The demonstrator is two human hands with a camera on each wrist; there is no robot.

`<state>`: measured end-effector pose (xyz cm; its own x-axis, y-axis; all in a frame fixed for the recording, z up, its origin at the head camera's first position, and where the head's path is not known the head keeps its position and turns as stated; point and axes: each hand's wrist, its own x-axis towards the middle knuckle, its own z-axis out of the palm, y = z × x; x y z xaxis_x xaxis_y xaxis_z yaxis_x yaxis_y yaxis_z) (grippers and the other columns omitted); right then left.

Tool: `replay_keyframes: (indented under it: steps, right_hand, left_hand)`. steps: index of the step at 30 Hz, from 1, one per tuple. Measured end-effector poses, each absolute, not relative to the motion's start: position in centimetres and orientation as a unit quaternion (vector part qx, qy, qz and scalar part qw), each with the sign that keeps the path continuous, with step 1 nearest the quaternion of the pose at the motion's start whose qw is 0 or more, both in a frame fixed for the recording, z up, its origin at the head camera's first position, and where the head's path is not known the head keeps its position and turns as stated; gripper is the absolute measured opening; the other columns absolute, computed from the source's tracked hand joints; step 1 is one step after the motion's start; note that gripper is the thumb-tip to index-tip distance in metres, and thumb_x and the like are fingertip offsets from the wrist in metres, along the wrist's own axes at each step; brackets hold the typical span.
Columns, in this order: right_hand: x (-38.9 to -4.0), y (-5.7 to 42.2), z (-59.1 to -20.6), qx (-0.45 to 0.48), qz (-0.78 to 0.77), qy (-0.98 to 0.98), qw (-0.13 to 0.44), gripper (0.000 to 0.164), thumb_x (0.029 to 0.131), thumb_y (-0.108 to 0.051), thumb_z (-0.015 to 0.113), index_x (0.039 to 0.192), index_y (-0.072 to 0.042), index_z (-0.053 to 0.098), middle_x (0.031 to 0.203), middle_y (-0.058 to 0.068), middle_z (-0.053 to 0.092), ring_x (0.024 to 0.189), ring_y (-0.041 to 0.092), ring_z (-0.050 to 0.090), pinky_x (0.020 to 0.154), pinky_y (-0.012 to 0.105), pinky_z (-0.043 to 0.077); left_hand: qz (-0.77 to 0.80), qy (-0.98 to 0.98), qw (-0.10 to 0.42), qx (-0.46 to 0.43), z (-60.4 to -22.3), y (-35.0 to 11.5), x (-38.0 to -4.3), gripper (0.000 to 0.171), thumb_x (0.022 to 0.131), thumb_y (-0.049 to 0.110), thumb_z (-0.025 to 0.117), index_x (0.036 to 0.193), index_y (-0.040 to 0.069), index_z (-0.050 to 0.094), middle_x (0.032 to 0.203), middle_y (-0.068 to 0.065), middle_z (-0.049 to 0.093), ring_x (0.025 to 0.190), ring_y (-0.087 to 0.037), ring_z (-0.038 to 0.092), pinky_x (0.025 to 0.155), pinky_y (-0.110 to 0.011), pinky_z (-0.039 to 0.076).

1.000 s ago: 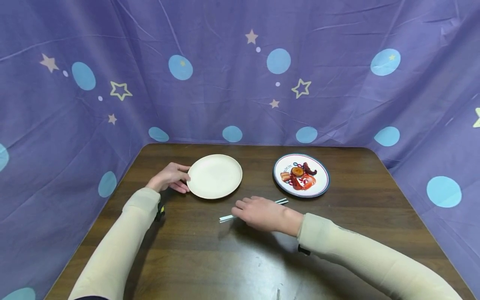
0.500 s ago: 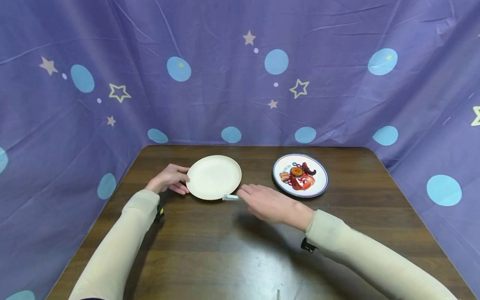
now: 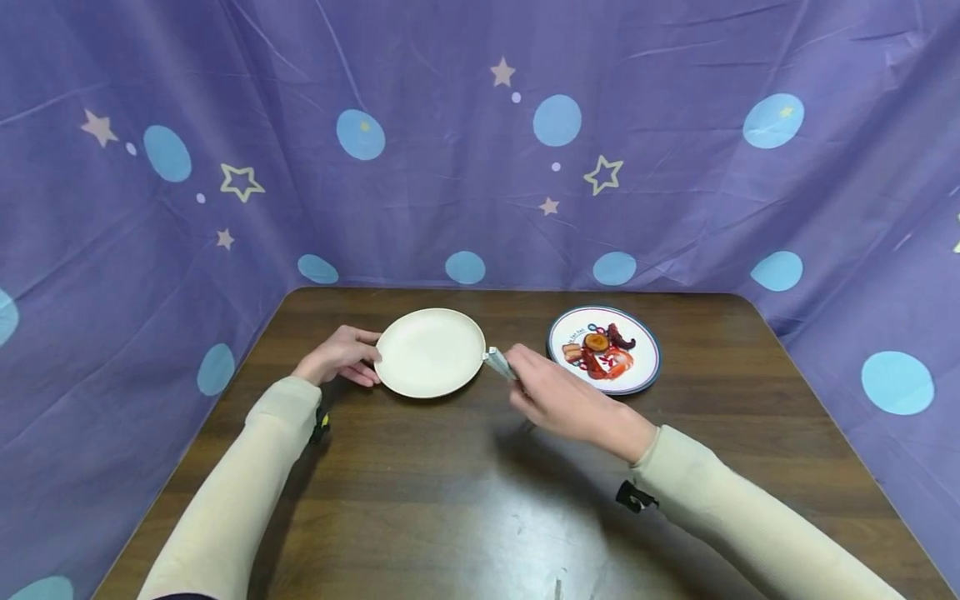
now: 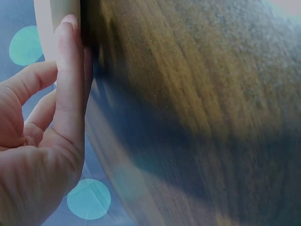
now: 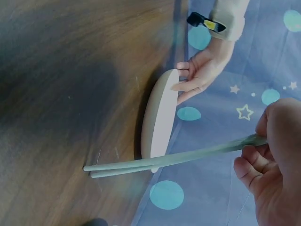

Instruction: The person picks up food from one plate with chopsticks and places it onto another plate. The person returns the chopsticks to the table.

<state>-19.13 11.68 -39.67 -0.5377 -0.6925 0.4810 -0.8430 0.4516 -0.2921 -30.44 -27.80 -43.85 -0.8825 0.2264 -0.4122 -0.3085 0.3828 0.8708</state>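
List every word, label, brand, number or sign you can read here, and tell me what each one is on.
No text can be read for certain.
Blue-rimmed plate: a short curved row of dark marks, perhaps lettering; too small to read.
Chopsticks: no lettering I can make out.
Cream plate: none on its visible face.
Black wrist piece with a yellow patch: none legible.
Purple curtain: printed stars and dots, no words.

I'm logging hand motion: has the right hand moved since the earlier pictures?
Yes: in the head view, the right hand has shifted rightward, closer to the unmoved patterned plate.
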Motion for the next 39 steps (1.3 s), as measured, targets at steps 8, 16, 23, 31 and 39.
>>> replay_keyframes:
  steps: [8,16,23,31,39]
  right_hand:
    - [-18.9,12.3,-39.5,0.42,0.384,-0.808,0.155,0.016,0.096,0.003,0.057,0.106,-0.009,0.053,0.092,-0.001,0.05,0.078,0.011,0.05,0.06,0.025,0.047]
    - [-19.0,12.9,-40.1,0.389,0.423,-0.799,0.179,0.018,0.094,0.003,0.06,0.107,-0.008,0.056,0.088,-0.001,0.05,0.074,0.011,0.049,0.056,0.024,0.044]
    - [-19.1,13.4,-40.3,0.369,0.428,-0.808,0.166,0.008,0.103,-0.005,0.061,0.103,-0.012,0.057,0.085,-0.005,0.051,0.072,0.011,0.049,0.059,0.025,0.043]
    - [-19.0,13.7,-39.5,0.336,0.437,-0.818,0.164,0.003,0.106,-0.011,0.063,0.104,-0.01,0.062,0.078,-0.006,0.048,0.068,0.012,0.047,0.056,0.028,0.041]
    - [-18.7,14.0,-39.0,0.331,0.414,-0.837,0.133,0.008,0.101,-0.012,0.072,0.094,-0.013,0.067,0.074,-0.008,0.051,0.064,0.01,0.048,0.053,0.026,0.042]
  left_hand:
    - [0.548,0.8,0.242,-0.028,-43.5,-27.7,-30.4,0.073,0.095,-0.008,0.057,0.162,-0.008,0.028,0.092,-0.02,0.07,0.063,-0.023,0.074,0.064,-0.036,0.069]
    - [0.549,0.799,0.243,-0.028,-43.3,-27.6,-30.3,0.073,0.095,-0.008,0.057,0.162,-0.008,0.028,0.098,-0.024,0.07,0.065,-0.024,0.075,0.065,-0.038,0.069]
    - [0.544,0.804,0.24,-0.026,-43.0,-27.7,-30.2,0.072,0.095,-0.008,0.057,0.161,-0.008,0.029,0.095,-0.022,0.07,0.064,-0.024,0.075,0.065,-0.037,0.069]
    - [0.546,0.803,0.239,-0.026,-43.5,-27.9,-30.2,0.073,0.095,-0.008,0.056,0.162,-0.009,0.027,0.095,-0.023,0.071,0.064,-0.024,0.075,0.064,-0.037,0.069]
    - [0.548,0.802,0.237,-0.022,-43.8,-27.9,-30.3,0.073,0.095,-0.007,0.055,0.162,-0.009,0.026,0.093,-0.022,0.071,0.064,-0.024,0.075,0.063,-0.036,0.069]
